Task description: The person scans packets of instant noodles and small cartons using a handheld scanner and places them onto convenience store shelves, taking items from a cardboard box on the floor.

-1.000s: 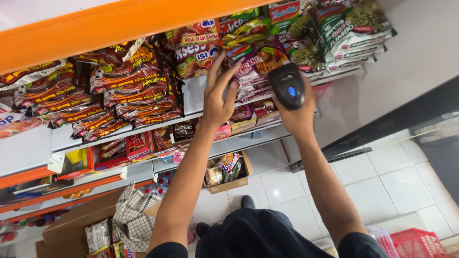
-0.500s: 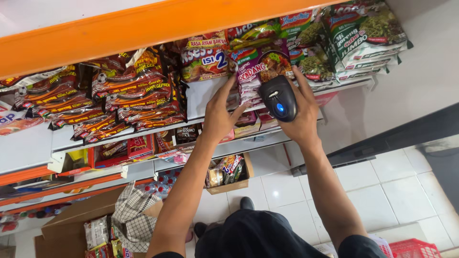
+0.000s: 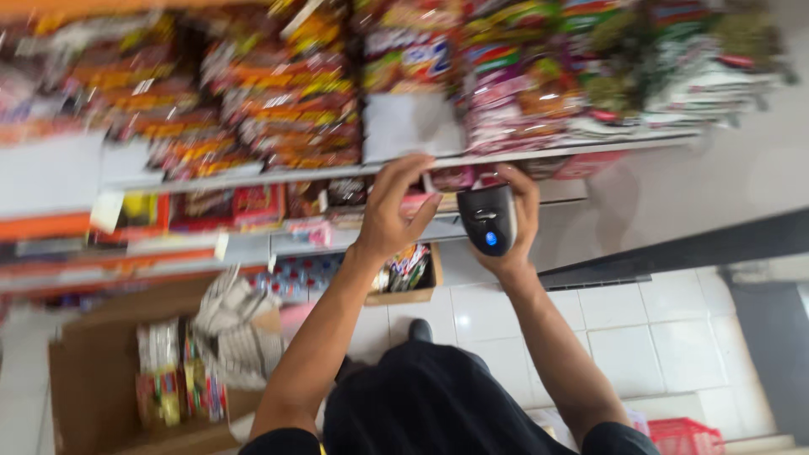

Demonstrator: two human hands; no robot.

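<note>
Frame blurred by motion. Right hand (image 3: 516, 221) wrapped around a dark handheld scanner (image 3: 487, 219), fingers curled behind its body, thumb along the side; a blue light shows on its face. Scanner sits just below the front edge of the shelf (image 3: 337, 173), held up beside the other hand. Left hand (image 3: 394, 211) raised to the same shelf edge, fingers loosely curved and partly spread, fingertips at a small pinkish packet (image 3: 415, 202); cannot tell whether it pinches the packet or only touches it. Above the edge, stacked snack packets (image 3: 286, 109) in red, yellow and green. Low at left, an open cardboard box (image 3: 93, 388) with packets inside; a red basket (image 3: 687, 436) at lower right on the white tile floor (image 3: 640, 320).
</note>
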